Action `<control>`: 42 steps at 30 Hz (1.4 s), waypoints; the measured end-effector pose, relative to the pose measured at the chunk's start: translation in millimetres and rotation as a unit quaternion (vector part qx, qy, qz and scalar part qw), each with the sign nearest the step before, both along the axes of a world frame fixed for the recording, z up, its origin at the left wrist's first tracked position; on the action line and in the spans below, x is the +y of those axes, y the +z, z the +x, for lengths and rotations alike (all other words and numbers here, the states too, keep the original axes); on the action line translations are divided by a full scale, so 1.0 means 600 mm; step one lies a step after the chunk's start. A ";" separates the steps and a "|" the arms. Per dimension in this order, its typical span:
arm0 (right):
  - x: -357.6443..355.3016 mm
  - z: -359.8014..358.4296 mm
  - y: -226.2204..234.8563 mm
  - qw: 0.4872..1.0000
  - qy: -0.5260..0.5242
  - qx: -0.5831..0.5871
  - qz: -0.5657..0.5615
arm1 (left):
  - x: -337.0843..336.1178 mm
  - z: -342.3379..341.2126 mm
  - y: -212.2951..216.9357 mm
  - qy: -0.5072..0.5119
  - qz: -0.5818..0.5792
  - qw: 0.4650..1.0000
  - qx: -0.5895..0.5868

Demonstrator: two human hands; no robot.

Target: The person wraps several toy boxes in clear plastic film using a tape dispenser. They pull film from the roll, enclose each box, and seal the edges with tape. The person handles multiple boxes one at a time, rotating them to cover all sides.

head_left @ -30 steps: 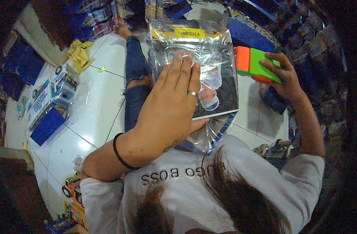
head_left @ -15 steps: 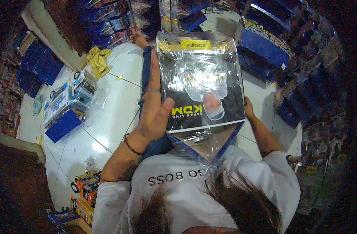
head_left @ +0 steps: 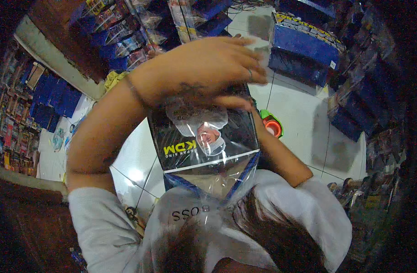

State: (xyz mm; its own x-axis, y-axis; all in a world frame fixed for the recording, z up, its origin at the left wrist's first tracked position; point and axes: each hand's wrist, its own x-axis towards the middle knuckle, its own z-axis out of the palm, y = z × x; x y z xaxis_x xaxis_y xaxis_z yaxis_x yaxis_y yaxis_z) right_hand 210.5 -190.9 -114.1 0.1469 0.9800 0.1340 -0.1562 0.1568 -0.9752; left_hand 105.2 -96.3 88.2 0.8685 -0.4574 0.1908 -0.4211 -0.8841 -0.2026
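A flat black box (head_left: 238, 136) in clear plastic wrap stands before my chest, with a printed portrait and yellow lettering on it. Loose film and a blue-edged triangle of it hang at its near end. My left hand (head_left: 217, 63) reaches across the box's far end, palm down, fingers stretched out to the right and a little blurred. A ring and a dark wristband are on it. From the right, my right forearm (head_left: 283, 157) runs in behind the box; the hand itself is hidden there.
White floor tiles (head_left: 304, 123) lie all around. An orange and green round thing (head_left: 273, 125) rests just right of the box. A large blue box (head_left: 304, 50) stands at the far right. Packed goods (head_left: 126, 32) line the far left, by a yellow cloth (head_left: 115, 79).
My left hand has left the box's left side and swung over its far end to the right. The box has shifted left and nearer. The orange and green thing has come into view.
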 end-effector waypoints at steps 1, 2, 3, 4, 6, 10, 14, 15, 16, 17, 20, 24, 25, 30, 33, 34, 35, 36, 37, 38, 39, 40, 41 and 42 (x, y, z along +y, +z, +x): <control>-0.009 -0.003 -0.030 0.999 -0.013 -0.012 -0.045 | 0.000 0.022 0.001 0.024 0.030 0.994 0.103; -0.024 0.004 -0.057 0.998 -0.041 -0.006 -0.055 | 0.007 0.038 0.004 0.020 0.042 0.981 0.189; -0.052 0.016 -0.081 0.998 -0.033 0.018 -0.053 | 0.021 0.051 0.008 0.065 0.049 0.980 0.182; -0.085 0.030 -0.098 0.996 -0.061 0.058 -0.015 | 0.039 0.064 0.014 0.081 0.040 0.983 0.160; -0.121 0.042 -0.111 0.976 -0.138 0.161 0.039 | 0.086 0.089 0.025 0.144 -0.007 0.982 0.119; -0.097 0.026 -0.075 0.941 -0.265 0.175 0.115 | 0.161 0.138 0.038 0.388 0.005 0.920 0.061; 0.012 0.052 -0.013 0.904 -0.322 0.231 0.161 | 0.175 0.126 0.050 0.505 -0.037 0.840 0.196; 0.032 0.074 0.004 0.881 -0.303 0.315 0.181 | 0.173 0.114 0.047 0.560 -0.126 0.781 0.246; 0.043 0.089 0.018 0.872 -0.265 0.373 0.175 | 0.174 0.089 0.043 0.532 -0.212 0.765 0.294; 0.051 0.103 0.033 0.860 -0.237 0.412 0.185 | 0.169 0.070 0.026 0.423 -0.178 0.852 0.250; 0.053 0.128 0.075 0.872 -0.193 0.425 0.149 | 0.152 0.022 -0.037 0.245 -0.401 0.869 0.154; 0.016 0.131 0.122 0.852 0.026 0.435 0.289 | 0.088 -0.060 -0.090 0.188 -0.484 0.853 -0.049; 0.007 0.128 0.130 0.845 0.069 0.433 0.304 | 0.056 -0.085 -0.101 0.167 -0.510 0.840 -0.082; -0.038 0.101 0.183 0.891 0.171 0.355 0.227 | -0.084 -0.155 -0.144 0.198 -0.652 0.712 -0.167; -0.053 0.074 0.243 0.984 -0.080 -0.042 0.150 | -0.118 -0.159 -0.161 0.173 -0.656 0.678 -0.283; -0.058 0.070 0.270 0.973 -0.080 -0.109 0.189 | -0.121 -0.159 -0.165 0.173 -0.650 0.681 -0.289; -0.063 0.067 0.291 0.935 -0.124 -0.204 0.261 | -0.119 -0.159 -0.168 0.165 -0.632 0.696 -0.299; -0.067 0.065 0.314 0.861 -0.198 -0.322 0.339 | -0.117 -0.161 -0.171 0.162 -0.613 0.710 -0.307; -0.074 0.060 0.330 0.833 -0.199 -0.407 0.318 | -0.113 -0.162 -0.173 0.160 -0.580 0.738 -0.305; -0.082 0.054 0.345 0.804 -0.221 -0.481 0.270 | -0.109 -0.166 -0.175 0.175 -0.558 0.752 -0.305; -0.083 0.045 0.355 0.775 -0.231 -0.530 0.254 | -0.107 -0.169 -0.178 0.185 -0.544 0.760 -0.304; -0.088 0.034 0.365 0.798 -0.223 -0.521 0.206 | -0.103 -0.173 -0.180 0.195 -0.531 0.767 -0.304; -0.085 0.024 0.373 0.827 -0.203 -0.489 0.192 | -0.102 -0.176 -0.182 0.200 -0.531 0.764 -0.308; -0.089 0.012 0.383 0.853 -0.184 -0.455 0.179 | -0.099 -0.180 -0.181 0.195 -0.530 0.764 -0.312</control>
State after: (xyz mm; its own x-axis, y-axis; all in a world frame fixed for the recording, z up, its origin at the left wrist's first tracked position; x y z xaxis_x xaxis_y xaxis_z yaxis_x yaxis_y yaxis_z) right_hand 218.0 -244.3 115.6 0.1119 0.7623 0.6374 0.7639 0.3443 -0.5458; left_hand -2.8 -155.9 -20.5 0.4872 0.5116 0.7078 -0.1983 -0.7244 0.6602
